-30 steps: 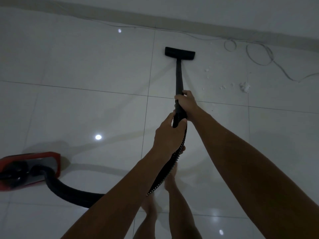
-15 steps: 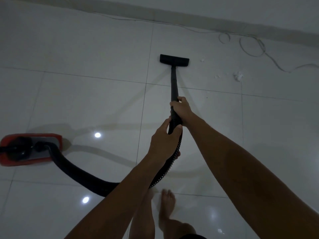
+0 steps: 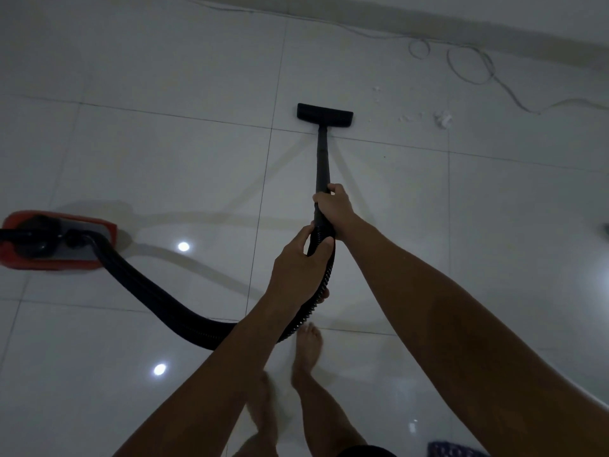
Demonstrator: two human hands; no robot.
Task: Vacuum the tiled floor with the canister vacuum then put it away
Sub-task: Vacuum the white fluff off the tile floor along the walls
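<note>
A black vacuum wand (image 3: 322, 159) runs forward from my hands to a flat black floor head (image 3: 325, 115) resting on the glossy white tiled floor (image 3: 164, 159). My right hand (image 3: 334, 207) grips the wand's lower end. Just behind it my left hand (image 3: 298, 267) is wrapped around the ribbed black hose (image 3: 158, 296). The hose curves left along the floor to the red canister vacuum (image 3: 49, 240) at the left edge. White bits of debris (image 3: 441, 118) lie to the right of the floor head.
A thin cable (image 3: 478, 65) loops along the floor near the wall's baseboard (image 3: 428, 18) at the top right. My bare feet (image 3: 306, 347) stand below the hose. A dark patterned mat corner (image 3: 451, 450) shows at the bottom edge.
The floor head has been pulled back toward me from near the baseboard. The view has shifted, so the canister appears higher and more of the hose shows. My feet have stepped.
</note>
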